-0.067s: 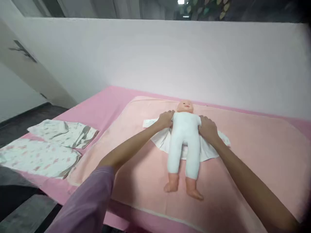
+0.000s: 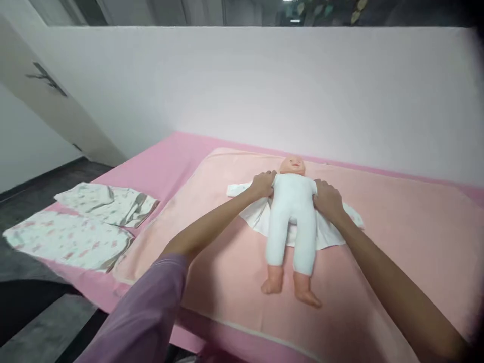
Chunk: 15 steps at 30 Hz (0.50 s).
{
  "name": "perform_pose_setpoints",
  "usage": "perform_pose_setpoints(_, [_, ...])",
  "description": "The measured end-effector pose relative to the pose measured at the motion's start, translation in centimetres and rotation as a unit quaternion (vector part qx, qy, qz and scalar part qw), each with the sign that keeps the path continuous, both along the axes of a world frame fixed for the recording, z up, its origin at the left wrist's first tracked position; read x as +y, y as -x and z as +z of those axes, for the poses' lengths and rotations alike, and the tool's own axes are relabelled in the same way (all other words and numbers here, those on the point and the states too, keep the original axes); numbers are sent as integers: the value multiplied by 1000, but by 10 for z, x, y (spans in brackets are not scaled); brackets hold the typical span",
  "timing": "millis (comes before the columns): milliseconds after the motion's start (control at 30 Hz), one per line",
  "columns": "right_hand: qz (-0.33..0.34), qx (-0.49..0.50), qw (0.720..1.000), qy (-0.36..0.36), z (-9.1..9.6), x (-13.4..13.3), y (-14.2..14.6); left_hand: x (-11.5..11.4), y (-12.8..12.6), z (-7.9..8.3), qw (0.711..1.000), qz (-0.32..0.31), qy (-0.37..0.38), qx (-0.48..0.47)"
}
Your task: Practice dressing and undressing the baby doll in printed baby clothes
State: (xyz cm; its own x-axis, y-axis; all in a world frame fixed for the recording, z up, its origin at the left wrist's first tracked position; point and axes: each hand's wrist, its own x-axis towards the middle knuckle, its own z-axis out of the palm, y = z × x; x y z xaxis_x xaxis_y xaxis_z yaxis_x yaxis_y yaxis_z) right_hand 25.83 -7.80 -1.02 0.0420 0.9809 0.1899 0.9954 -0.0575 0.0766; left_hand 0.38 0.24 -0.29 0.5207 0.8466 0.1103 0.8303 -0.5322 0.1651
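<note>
A baby doll with a white cloth body lies on its back, its bald head toward the wall and its bare feet toward me. Beneath it a white baby shirt is spread, its sleeves reaching out on both sides. My left hand is closed round the doll at the shoulder on the left. On the opposite side, my right hand grips it by the other shoulder and upper arm. The doll's arms are mostly hidden by my hands.
A peach blanket lies under the doll on a pink-covered bed. Folded printed baby clothes rest at the left edge. Behind the bed stands a white wall, with a door handle at far left.
The view has shifted slightly, so everything sits a little farther right in the picture. Both hands keep the same place on the doll.
</note>
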Motion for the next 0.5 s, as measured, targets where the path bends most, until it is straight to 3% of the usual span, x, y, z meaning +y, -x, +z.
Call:
perform_pose_setpoints(133, [-7,25,1000,7,-6,0,1,-5,-1,-4,1000,12,-2,-1])
perform_pose_setpoints(267, [42,36,994,-94,2,-39,9,-44,27,0,997,4,-53,-63])
perform_pose_setpoints(333, [113,54,980,-152,11,-85,14,-79,64,8,991,-12,-71,-108])
perform_pose_setpoints(400, [177,99,961,-188,16,-148,19,-119,117,17,989,-28,-71,-130])
perform_pose_setpoints(500, [285,134,917,-245,10,-251,26,-177,217,26,980,90,-98,-151])
